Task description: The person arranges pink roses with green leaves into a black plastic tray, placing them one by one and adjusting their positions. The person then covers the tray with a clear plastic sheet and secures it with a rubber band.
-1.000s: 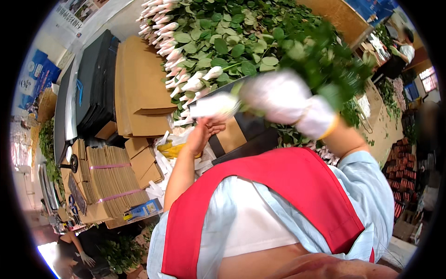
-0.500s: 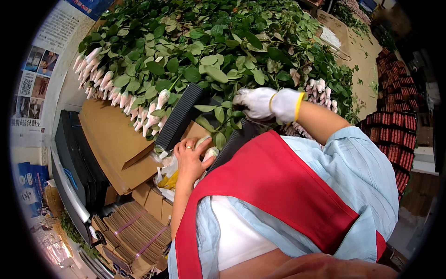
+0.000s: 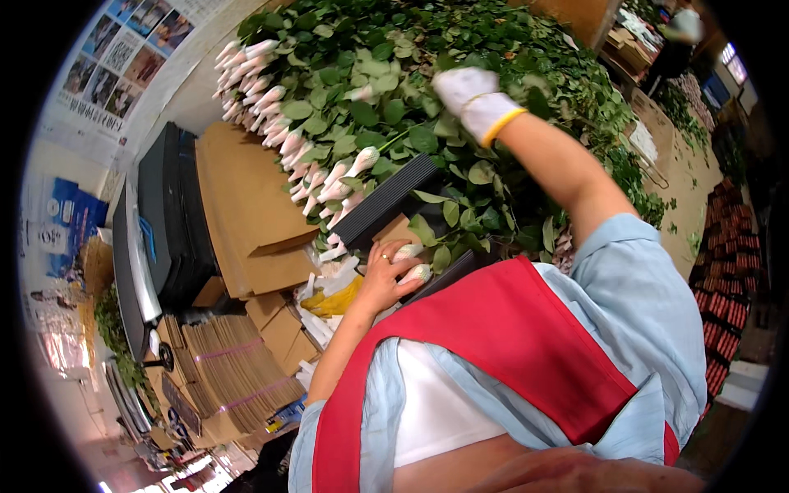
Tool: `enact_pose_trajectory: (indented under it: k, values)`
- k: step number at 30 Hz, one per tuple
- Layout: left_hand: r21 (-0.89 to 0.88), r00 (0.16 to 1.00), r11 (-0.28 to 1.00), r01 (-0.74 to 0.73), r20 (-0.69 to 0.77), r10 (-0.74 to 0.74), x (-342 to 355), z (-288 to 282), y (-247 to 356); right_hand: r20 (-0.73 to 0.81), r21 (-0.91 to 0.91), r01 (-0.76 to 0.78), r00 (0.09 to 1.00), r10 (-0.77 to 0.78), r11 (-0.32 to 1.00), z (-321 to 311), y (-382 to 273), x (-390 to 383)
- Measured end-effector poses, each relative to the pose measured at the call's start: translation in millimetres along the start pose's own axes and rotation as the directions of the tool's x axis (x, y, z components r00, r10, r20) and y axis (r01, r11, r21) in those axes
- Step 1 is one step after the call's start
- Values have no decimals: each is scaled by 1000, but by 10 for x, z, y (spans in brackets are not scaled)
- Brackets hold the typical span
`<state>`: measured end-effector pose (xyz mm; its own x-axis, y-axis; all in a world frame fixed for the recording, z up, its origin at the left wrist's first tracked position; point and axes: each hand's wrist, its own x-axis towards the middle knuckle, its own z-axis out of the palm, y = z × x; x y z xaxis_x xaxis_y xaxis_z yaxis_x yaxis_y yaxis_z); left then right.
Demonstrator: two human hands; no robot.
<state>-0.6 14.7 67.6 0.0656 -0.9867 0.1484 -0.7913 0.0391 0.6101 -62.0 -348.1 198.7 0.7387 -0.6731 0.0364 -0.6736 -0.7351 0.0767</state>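
Note:
Two rose buds in pale netting (image 3: 418, 274) lie at the near end of a black ribbed trough (image 3: 390, 200). My bare left hand (image 3: 385, 278), with a ring on one finger, is closed about them, thumb and forefinger on either side of one bud. Their leafy stems (image 3: 450, 214) lie along the trough, between its dark sides. My right hand (image 3: 467, 89), in a white glove with a yellow cuff, is stretched out over the large heap of rose stems (image 3: 403, 66). Its fingers are blurred and partly lost against the leaves, so their grip is unclear.
More wrapped rose buds (image 3: 288, 144) stick out along the heap's left edge. Brown cardboard sheets (image 3: 246, 205) and black folded panels (image 3: 173, 214) stand to the left, above bundled flat cardboard (image 3: 234, 357). Dark stacked crates (image 3: 723, 279) line the right. Another person (image 3: 678, 37) stands far back.
My right hand has moved away from the trough, farther out over the heap. The left hand stays at the buds. The whole view has shifted, showing more of the room at the back right.

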Motion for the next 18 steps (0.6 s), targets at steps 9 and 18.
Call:
enact_pose_trajectory:
  k: [9,18]
  values:
    - [-238,993,971,2,-112,-29,-177,281,-122,-742,-284,188,577,-340,940,-1412,1806,-372]
    - [-295,984,952,76,-133,-120,-137,99,4,255,-53,541,820,-512,840,800,-290,13]
